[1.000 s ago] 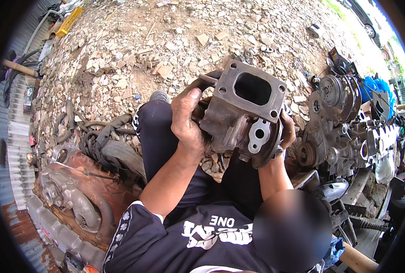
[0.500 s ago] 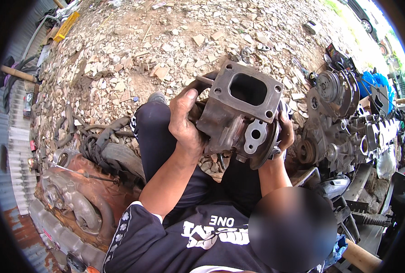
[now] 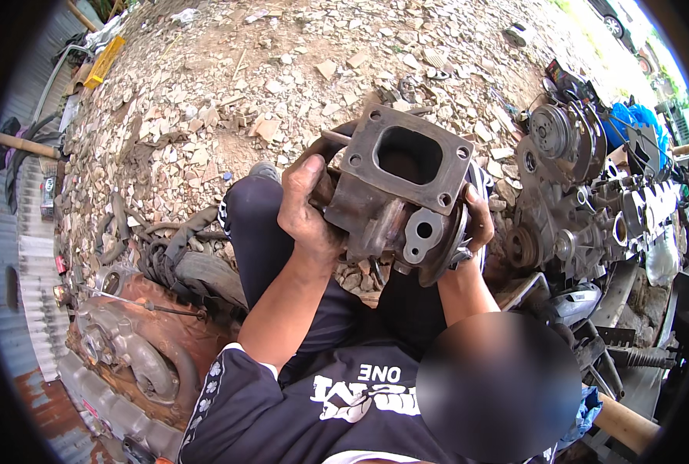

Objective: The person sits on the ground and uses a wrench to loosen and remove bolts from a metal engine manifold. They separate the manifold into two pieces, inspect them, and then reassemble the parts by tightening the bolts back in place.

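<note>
Between my two hands I hold a turbocharger (image 3: 368, 224), a heavy brown-grey metal casting, above my knees. Its square flange faces up, with a large rounded opening and a bolt hole at each corner. A smaller oval port flange sits below that, beside a round plate edge on the right. My left hand (image 3: 310, 205) wraps round the left side, thumb up along the casting. The fingers of my right hand (image 3: 476, 220) curl over the right side; part of that hand is hidden behind the casting.
Engine parts with a pulley (image 3: 553, 135) stand on the right, near a blue plastic bag (image 3: 634, 127). At the lower left lies a rusty engine casting (image 3: 139, 348), with black hoses (image 3: 174, 251) behind it. Broken stone (image 3: 283, 77) covers the ground ahead. A corrugated metal wall (image 3: 31, 263) runs along the left.
The turbocharger has shifted slightly left in the view, with both hands still round it. Its flange is turned a little.
</note>
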Demonstrator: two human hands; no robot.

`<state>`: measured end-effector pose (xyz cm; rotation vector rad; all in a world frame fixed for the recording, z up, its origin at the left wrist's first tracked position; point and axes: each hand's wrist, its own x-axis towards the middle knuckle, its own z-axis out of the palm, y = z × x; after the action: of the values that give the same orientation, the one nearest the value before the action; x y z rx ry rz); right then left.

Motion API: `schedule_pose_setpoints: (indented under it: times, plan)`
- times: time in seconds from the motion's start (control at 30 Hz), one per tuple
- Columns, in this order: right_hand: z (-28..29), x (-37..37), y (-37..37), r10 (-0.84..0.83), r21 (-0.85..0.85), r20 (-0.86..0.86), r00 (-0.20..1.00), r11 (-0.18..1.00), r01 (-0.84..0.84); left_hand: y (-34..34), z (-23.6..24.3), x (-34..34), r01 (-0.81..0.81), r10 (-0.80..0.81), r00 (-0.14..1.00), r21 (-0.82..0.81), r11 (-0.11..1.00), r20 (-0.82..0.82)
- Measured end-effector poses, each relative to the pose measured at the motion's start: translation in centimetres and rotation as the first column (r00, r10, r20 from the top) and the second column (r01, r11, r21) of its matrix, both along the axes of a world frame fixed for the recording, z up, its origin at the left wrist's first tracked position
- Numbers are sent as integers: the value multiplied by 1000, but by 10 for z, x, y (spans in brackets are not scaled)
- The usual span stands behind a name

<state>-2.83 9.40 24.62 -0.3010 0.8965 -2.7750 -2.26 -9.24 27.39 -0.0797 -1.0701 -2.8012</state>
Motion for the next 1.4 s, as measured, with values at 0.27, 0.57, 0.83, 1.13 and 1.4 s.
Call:
schedule_pose_setpoints:
  times: [0.27,0.57,0.83,1.13,1.4]
  plan:
    - [3,-3,-2,31,57,-52,998,998,-28,-1,-16,-2,51,-94,985,273,961,146]
    - [-1,-5,-2,-95,157,-149,984,980,118,4,-28,-11,35,-90,965,219,975,246]
    - [7,-3,6,-26,52,164,986,998,17,19,-32,-19,55,-197,914,371,927,355]
    - [12,-4,9,43,49,259,965,997,-57,27,-31,-18,84,-276,895,475,876,350]
    - [16,-5,3,72,-37,334,940,997,-64,20,-45,-22,-11,-154,844,305,952,513]
